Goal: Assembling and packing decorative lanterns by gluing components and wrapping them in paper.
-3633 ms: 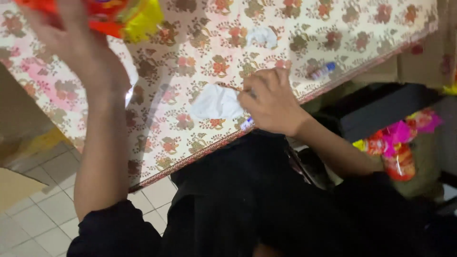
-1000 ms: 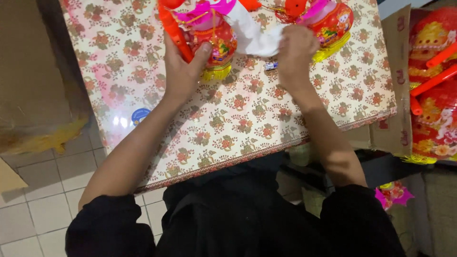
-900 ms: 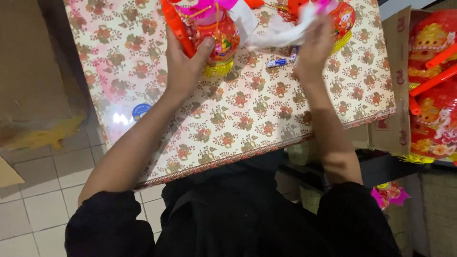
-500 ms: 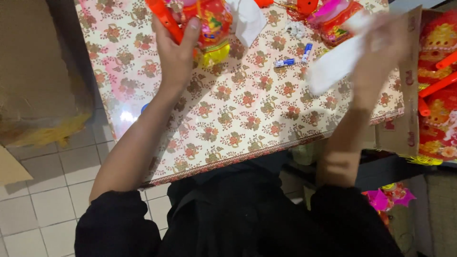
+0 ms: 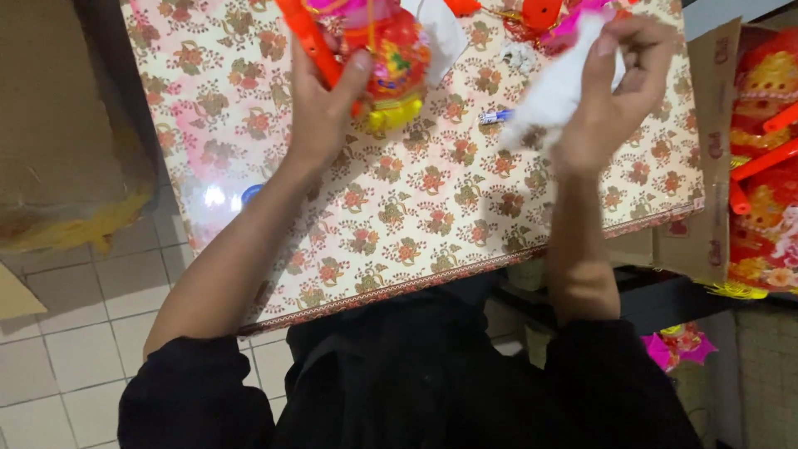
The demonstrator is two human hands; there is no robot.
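L hand [image 5: 320, 108] clamped on red toy lantern [image 5: 391, 62], orange handle [image 5: 309, 41] slanting up-left. R hand [image 5: 611, 91], right of lantern, pinches white cloth [image 5: 553, 96], hanging down-left.

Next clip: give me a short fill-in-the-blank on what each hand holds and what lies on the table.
1. The left hand grips a red and yellow toy lantern by its ____ handle.
2. The right hand holds a crumpled ____ tissue.
3. The table is covered in a ____-patterned cloth.
4. A small blue pen lies on the table between the two ____.

Missing words: orange; white; floral; hands
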